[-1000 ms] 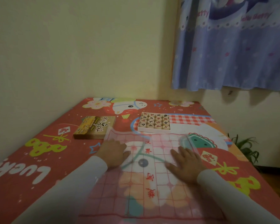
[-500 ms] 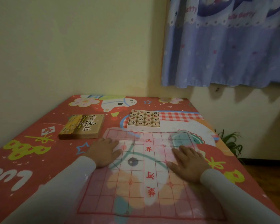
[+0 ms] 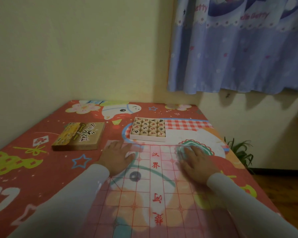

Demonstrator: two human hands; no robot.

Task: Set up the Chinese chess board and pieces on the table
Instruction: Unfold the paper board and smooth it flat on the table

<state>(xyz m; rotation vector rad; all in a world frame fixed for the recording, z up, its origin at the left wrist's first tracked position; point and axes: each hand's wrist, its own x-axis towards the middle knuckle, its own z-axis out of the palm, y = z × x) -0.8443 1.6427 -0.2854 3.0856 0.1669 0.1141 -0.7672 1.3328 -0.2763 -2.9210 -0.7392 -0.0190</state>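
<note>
Currently my left hand point(image 3: 116, 156) and right hand point(image 3: 195, 161) lie flat, fingers extended, gripping nothing, pressing the translucent chess board sheet point(image 3: 155, 186) smooth on the table point(image 3: 24, 169). Tray of pieces point(image 3: 148, 129) waits at 12 o'clock; box lid point(image 3: 78, 136) at 10 o'clock.

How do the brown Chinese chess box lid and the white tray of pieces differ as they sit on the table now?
The brown box lid is dark, printed with lettering, and shows no pieces; the white tray is pale and holds rows of round wooden pieces. The lid lies left of the board sheet, the tray just beyond its far edge. Both lie flat, untouched by either hand.
</note>
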